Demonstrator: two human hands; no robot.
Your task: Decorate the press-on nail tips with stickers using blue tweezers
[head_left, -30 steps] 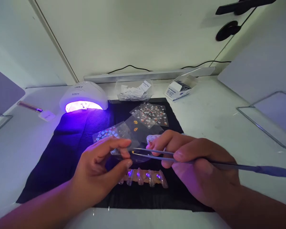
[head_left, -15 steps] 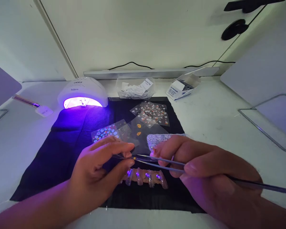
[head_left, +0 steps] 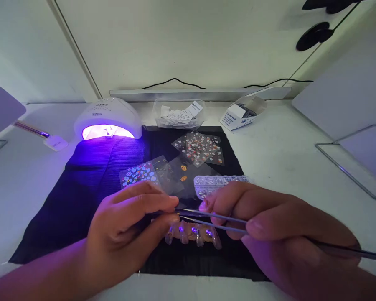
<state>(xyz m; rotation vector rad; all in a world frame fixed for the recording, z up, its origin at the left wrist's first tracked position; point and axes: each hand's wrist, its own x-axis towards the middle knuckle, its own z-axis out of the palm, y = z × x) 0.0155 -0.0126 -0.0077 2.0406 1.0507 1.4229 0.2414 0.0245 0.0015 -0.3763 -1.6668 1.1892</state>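
Steel tweezers [head_left: 213, 220] nearer left hand [head_left: 125, 234], right hand [head_left: 278, 230] lower.

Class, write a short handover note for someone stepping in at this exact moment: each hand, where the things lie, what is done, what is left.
Left hand: pinches a clear sticker sheet between thumb and fingers.
Right hand: grips tweezers, tips at the sheet by the left fingertips.
Nail-tip strip lies on the black mat just below the tweezers; more sticker sheets and a gem tray lie behind; lamp is lit.
Done: sheet and tweezers in hand.
Left: no sticker visibly lifted yet; whether the tips already bear decoration is unclear.
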